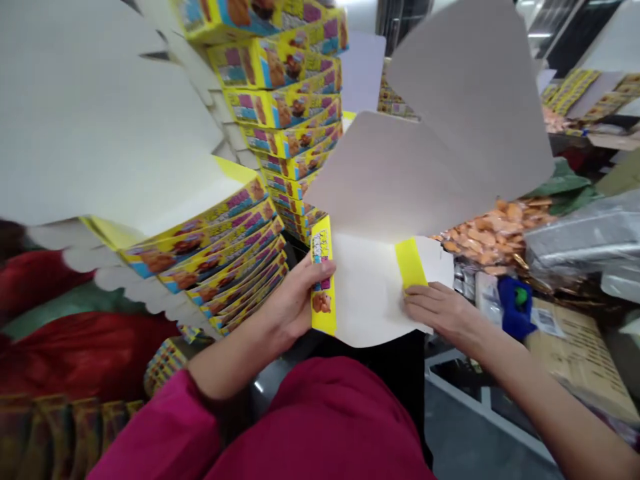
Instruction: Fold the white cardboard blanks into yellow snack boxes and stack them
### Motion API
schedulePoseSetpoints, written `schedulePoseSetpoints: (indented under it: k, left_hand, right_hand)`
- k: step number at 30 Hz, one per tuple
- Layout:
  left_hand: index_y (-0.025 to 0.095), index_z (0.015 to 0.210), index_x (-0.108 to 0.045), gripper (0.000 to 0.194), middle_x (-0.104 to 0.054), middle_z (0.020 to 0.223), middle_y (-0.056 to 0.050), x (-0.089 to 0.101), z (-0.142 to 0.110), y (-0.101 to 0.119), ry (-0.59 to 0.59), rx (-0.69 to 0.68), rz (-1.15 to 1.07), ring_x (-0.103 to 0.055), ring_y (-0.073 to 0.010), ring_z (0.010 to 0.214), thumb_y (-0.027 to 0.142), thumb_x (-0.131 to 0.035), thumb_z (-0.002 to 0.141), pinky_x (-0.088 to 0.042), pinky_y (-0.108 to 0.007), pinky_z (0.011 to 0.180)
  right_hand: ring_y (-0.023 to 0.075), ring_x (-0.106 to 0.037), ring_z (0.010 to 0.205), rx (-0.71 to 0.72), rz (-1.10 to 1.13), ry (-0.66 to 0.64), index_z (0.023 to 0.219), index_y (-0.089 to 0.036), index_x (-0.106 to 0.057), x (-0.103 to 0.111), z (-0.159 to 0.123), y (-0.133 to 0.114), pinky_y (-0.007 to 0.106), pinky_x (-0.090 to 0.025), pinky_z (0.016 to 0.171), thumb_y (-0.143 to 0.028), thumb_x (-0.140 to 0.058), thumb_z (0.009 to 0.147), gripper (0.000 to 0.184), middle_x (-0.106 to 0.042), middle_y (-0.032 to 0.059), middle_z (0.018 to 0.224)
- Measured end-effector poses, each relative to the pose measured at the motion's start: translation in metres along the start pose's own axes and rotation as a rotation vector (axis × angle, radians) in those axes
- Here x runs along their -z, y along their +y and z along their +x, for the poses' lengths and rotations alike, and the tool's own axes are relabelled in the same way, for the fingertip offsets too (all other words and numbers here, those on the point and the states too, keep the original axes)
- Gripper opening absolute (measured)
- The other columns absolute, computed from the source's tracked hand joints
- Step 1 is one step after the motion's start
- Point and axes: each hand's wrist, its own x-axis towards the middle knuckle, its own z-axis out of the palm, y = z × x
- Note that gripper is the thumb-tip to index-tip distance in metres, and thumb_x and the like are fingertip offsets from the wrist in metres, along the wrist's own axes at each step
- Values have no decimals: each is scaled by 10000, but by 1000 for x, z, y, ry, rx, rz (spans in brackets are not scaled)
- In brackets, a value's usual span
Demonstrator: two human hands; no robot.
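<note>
A partly folded cardboard box, white inside with yellow printed edges, lies between my two hands in front of my body. My left hand grips its left printed side wall, thumb over the top edge. At the right, my right hand has its fingers pressed together on the yellow strip and the white flap; its thumb is hidden beneath. The box's large white lid panels stand up at the far side, away from me.
Nested printed boxes are stacked at the left, with another tall stack behind. Orange wrapped pieces are heaped at the right, near a blue tape dispenser and a brown carton. Red bags lie at the lower left.
</note>
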Motion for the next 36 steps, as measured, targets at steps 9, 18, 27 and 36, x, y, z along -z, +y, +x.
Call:
schedulePoseSetpoints:
  k: [9, 18, 27, 36]
  left_hand:
    - [213, 1272, -550, 589, -693, 1078, -90, 16, -55, 32, 75, -441, 57, -679, -277, 998, 509, -693, 784, -572, -408, 850]
    - [383, 1483, -270, 664, -343, 1557, -7, 79, -72, 90, 565, -1340, 386, -321, -228, 1435, 611, -465, 891, -360, -402, 1138]
    - [231, 1453, -372, 656, -241, 1597, -69, 135, -38, 92, 725, -1553, 685, -167, -237, 1487, 588, -457, 910, -176, -356, 1208]
    - [188, 1247, -494, 746, -377, 1468, -162, 160, -32, 95, 839, -1547, 845, -301, -300, 1430, 713, -611, 730, -253, -396, 1174]
  right_hand:
    - [262, -658, 1053, 64, 163, 346, 1089, -327, -647, 29, 49, -4, 456, -532, 883, -280, -498, 922, 228, -717, 65, 1006]
    - [235, -583, 1084, 344, 272, 457, 931, -258, -658, 39, 250, 17, 424, -462, 959, -324, -545, 929, 132, -679, 49, 929]
    - [237, -519, 1155, 406, 270, 326, 924, -222, -691, -19, 331, 38, 491, -384, 1046, -303, -561, 924, 153, -648, 83, 1090]
    - [207, -576, 1028, 313, 289, 337, 914, -195, -677, -45, 321, 27, 390, -475, 937, -318, -397, 991, 315, -655, 97, 1012]
